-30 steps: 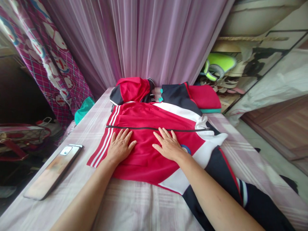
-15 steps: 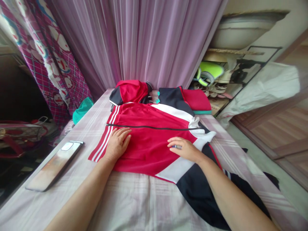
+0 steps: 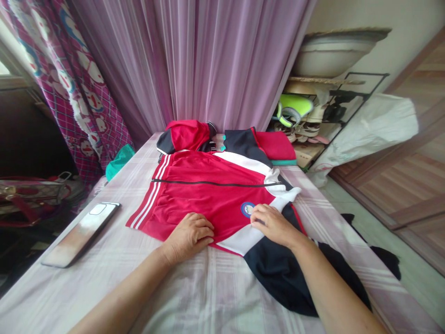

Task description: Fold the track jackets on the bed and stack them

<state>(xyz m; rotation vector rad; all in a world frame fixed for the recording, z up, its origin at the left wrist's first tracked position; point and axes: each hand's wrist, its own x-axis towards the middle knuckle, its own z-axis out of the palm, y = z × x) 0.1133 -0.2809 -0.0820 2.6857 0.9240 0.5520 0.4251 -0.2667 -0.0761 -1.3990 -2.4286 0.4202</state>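
A red, white and black zip-up jacket (image 3: 205, 199) lies spread on the bed, zip closed, its striped hem to the left and collar to the right. My left hand (image 3: 190, 234) rests on the near edge of the red body, fingers loosely bent and holding nothing I can see. Beside the round chest badge (image 3: 248, 209), my right hand (image 3: 273, 223) touches the white band with slightly curled fingers; no fabric shows gripped. The near black sleeve (image 3: 281, 273) stretches toward me under my right forearm.
A phone (image 3: 81, 234) lies at the left. Behind the jacket are a bunched red and black garment (image 3: 189, 135) and folded clothes (image 3: 276, 146). Purple curtains (image 3: 225, 60) hang at the back. A rack (image 3: 368, 95) with shoes and a basin (image 3: 333, 53) stands right.
My left hand has slid right and toward me, from near the hem to the jacket's near edge. My right hand has shifted slightly nearer me, uncovering the badge.
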